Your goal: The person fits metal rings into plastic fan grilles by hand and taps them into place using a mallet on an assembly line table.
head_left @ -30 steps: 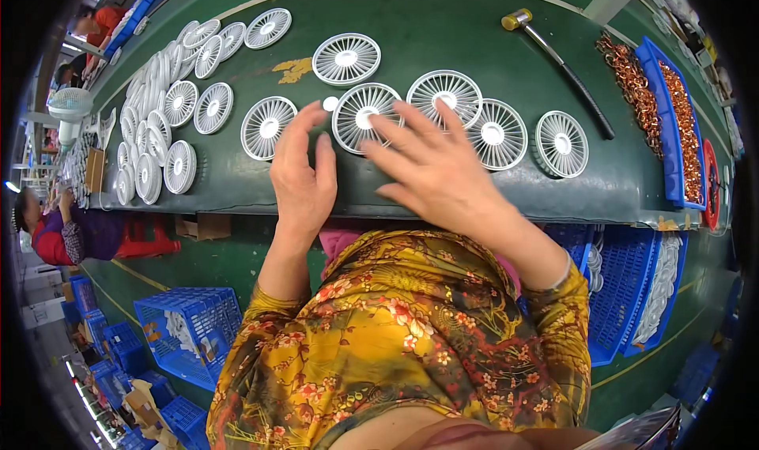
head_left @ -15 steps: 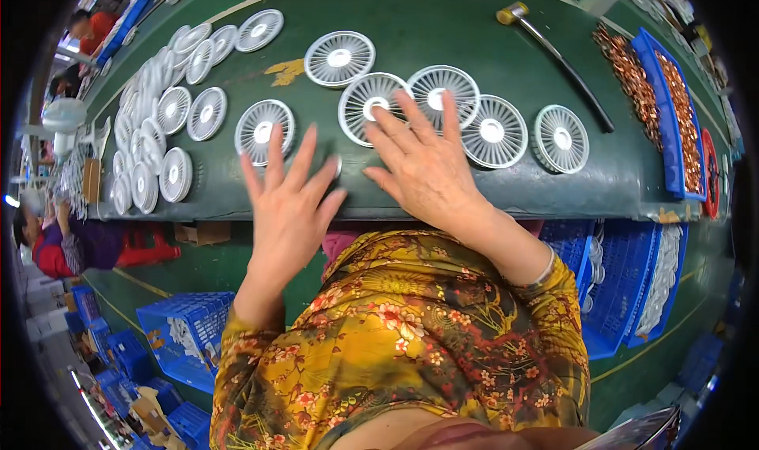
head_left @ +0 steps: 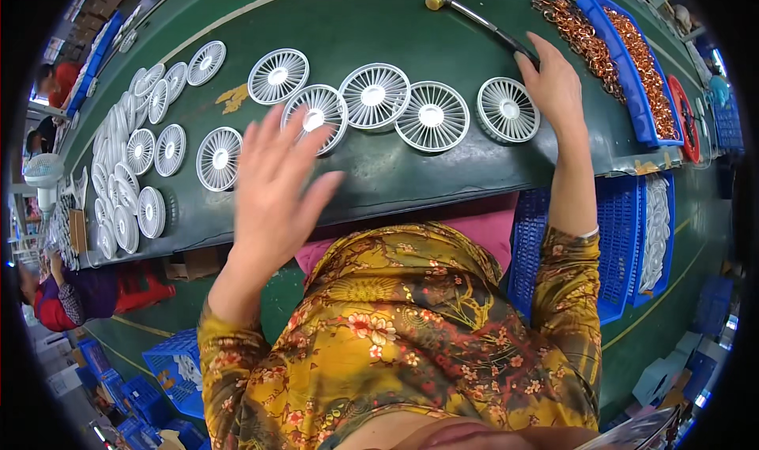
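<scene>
Green tabletop point(head_left: 371, 181): a long work surface on a workshop floor, running left to right before the person.
Left hand point(head_left: 273, 197): over the near edge, fingers loose and spread, grasping nothing visible; their tips overlap one disc in view, contact unclear.
Spoked white discs point(head_left: 432, 116): six loosely rowed across the middle, some overlapping; more are heaped at the left end.
Right hand point(head_left: 555, 86): beyond the row's right end, thumb and forefinger parted about the hammer's black grip; whether they clasp it, I cannot tell.
Hammer point(head_left: 477, 19): lying slantwise, yellow head toward the far edge.
Copper-coloured rings point(head_left: 587, 45): heaped at the right end, beside a blue tray point(head_left: 643, 126) of more.
Step in hand: probably taking up the hammer, discs laid out.
Next move: seems to call for a firm wrap around the grip.
</scene>
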`<state>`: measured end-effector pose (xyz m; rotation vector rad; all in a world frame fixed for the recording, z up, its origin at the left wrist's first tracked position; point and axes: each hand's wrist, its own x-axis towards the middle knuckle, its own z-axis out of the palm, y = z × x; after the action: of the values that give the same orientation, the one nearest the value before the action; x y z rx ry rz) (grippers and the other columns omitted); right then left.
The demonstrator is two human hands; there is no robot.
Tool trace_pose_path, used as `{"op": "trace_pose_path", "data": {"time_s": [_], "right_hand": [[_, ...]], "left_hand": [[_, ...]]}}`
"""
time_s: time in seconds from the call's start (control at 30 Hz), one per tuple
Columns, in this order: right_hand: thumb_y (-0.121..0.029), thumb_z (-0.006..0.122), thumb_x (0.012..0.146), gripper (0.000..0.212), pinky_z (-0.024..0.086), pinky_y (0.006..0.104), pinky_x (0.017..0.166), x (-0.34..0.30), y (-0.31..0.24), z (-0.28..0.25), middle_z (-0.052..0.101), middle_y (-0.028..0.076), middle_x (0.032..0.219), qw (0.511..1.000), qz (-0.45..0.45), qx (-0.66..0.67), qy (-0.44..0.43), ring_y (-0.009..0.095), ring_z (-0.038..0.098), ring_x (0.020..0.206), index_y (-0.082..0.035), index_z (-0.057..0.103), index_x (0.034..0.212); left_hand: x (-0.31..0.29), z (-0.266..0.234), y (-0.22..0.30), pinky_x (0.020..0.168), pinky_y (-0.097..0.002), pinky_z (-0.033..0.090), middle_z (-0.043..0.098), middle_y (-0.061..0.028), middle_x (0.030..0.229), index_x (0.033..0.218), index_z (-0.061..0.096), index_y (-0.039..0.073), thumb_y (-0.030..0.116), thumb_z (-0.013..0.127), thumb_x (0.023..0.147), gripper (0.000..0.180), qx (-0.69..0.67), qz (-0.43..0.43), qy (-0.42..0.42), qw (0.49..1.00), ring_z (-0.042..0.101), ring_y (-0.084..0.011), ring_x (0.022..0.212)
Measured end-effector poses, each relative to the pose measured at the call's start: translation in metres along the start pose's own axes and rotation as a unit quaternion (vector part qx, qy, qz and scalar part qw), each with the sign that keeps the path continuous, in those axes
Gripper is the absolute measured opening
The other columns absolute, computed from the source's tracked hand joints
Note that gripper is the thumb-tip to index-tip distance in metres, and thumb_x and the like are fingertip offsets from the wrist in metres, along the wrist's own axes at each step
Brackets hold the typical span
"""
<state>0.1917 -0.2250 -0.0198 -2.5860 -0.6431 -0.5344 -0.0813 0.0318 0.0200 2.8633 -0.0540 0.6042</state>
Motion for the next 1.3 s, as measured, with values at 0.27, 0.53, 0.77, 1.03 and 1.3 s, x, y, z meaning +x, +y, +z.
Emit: {"op": "trace_pose_path", "data": {"time_s": [0.27, 0.53, 0.77, 1.03, 1.3], "right_hand": [[-0.024, 0.06, 0.086, 0.021, 0.05, 0.045, 0.079, -0.003, 0.026, 0.005, 0.063, 0.014, 0.097, 0.997, -0.036, -0.069, -0.016, 0.034, 0.06, 0.093, -0.005, 0.064, 0.096], [-0.021, 0.054, 0.094, 0.024, 0.045, 0.0287, 0.058, -0.083, 0.017, -0.07, 0.059, 0.007, 0.073, 0.952, 0.138, 0.27, -0.049, 0.015, 0.057, 0.063, 0.0, 0.062, 0.103], [-0.021, 0.047, 0.1, 0.028, 0.032, 0.0175, 0.047, -0.152, 0.016, -0.128, 0.055, -0.002, 0.072, 0.864, 0.272, 0.419, -0.06, 0.002, 0.043, 0.054, 0.002, 0.058, 0.109], [-0.013, 0.045, 0.098, 0.041, 0.036, 0.0178, 0.053, -0.192, 0.005, -0.147, 0.053, -0.001, 0.073, 0.909, 0.251, 0.322, -0.086, 0.004, 0.044, 0.058, -0.005, 0.046, 0.137], [-0.009, 0.048, 0.097, 0.036, 0.039, 0.0187, 0.057, -0.184, 0.0, -0.156, 0.06, 0.002, 0.081, 0.88, 0.222, 0.419, 0.029, 0.005, 0.048, 0.065, -0.002, 0.052, 0.132]], "left_hand": [[0.033, 0.051, 0.011, 0.107, -0.0674, 0.009, 0.054, -0.0145, 0.13, 0.126, 0.056, 0.009, 0.044, 0.059, 0.087, 0.053, 0.163, 0.027, -0.074, 0.983, 0.035, -0.0348, 0.134], [0.076, 0.058, 0.052, 0.109, -0.0589, 0.019, 0.041, -0.0237, 0.139, 0.131, 0.046, 0.001, 0.035, 0.071, 0.079, 0.067, -0.001, 0.134, -0.055, 0.989, 0.033, -0.0402, 0.133], [0.136, 0.138, 0.089, 0.111, -0.0566, 0.02, 0.043, -0.0279, 0.135, 0.137, 0.036, -0.004, 0.051, 0.071, 0.074, 0.091, -0.152, 0.168, -0.065, 0.972, 0.034, -0.041, 0.133], [0.145, 0.144, 0.092, 0.11, -0.0497, 0.029, 0.056, -0.0246, 0.119, 0.139, 0.028, -0.006, 0.038, 0.08, 0.067, 0.099, -0.223, 0.129, -0.092, 0.962, 0.052, -0.0355, 0.117], [0.147, 0.141, 0.087, 0.112, -0.0493, 0.026, 0.06, -0.0244, 0.117, 0.141, 0.017, -0.006, 0.039, 0.082, 0.064, 0.111, -0.256, 0.086, -0.106, 0.957, 0.058, -0.0363, 0.11]]}}
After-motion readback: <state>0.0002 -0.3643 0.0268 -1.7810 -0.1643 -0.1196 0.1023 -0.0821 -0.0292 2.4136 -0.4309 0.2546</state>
